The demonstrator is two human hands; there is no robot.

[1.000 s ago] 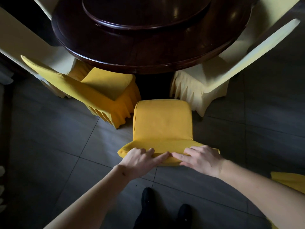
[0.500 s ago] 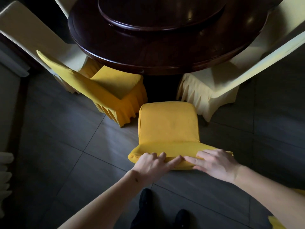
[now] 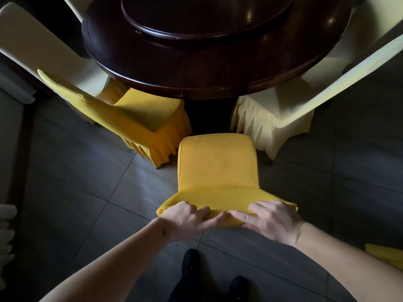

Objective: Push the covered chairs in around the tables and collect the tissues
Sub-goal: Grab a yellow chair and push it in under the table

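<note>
Currently: yellow covered chair (image 3: 218, 164) directly ahead of both hands, seat front short of round table (image 3: 196, 68) edge, gap between yellow neighbour chair (image 3: 139, 118) and cream chair (image 3: 272, 110). Push axis: straight toward table. Left hand (image 3: 187, 219) and right hand (image 3: 270, 219) side by side, equally near, fingers curled over backrest top, clasping cover fabric. No tissues visible.

Two yellow-covered chairs stand in full view: one at centre (image 3: 218, 168) and one at left (image 3: 139, 118). A scrap of yellow cover (image 3: 386, 255) shows at the right edge. At least three cream-covered chairs appear: one at right (image 3: 290, 110), one at left (image 3: 32, 46), and a sliver at top (image 3: 72, 5). There is one round dark counter (image 3: 196, 70), carrying one turntable (image 3: 207, 20). Two hands, left (image 3: 187, 219) and right (image 3: 272, 221), and two dark shoes (image 3: 189, 262) are visible.
</note>
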